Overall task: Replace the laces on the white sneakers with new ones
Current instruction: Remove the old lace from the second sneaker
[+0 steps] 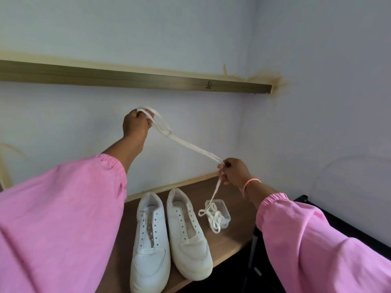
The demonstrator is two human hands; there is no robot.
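1. Your left hand (135, 122) was raised high in front of the wall, fingers curled tight round one end of a cream-white lace (191, 147), which looped over the top of your fist and hung in a short loop just beside it.
2. Your right hand (233, 171) was lower and off to the right, pinching the same lace between fingers and thumb; the lace ran taut and doubled between your two hands.
3. From your right hand the lace dropped down to a small clear plastic box (222, 210) on the table, where the rest of it lay in loose coils over the box and spilled onto the wood beside it.
4. The two white sneakers sat side by side on the brown wooden table (232, 237), toes toward you, heels toward the wall. The left sneaker (150, 246) and the right sneaker (187, 235) were touching or nearly so along their inner sides.
5. Both sneakers showed bare eyelets with no lace threaded through them, and their tongues were exposed.
6. The clear box stood just to the right of the right sneaker, near its heel end, apart from it.
7. You wore pink sleeves (59, 218) with elastic cuffs, and an orange band (248, 183) sat on your right wrist.
8. A wooden rail (131, 78) ran across the pale wall above your hands.
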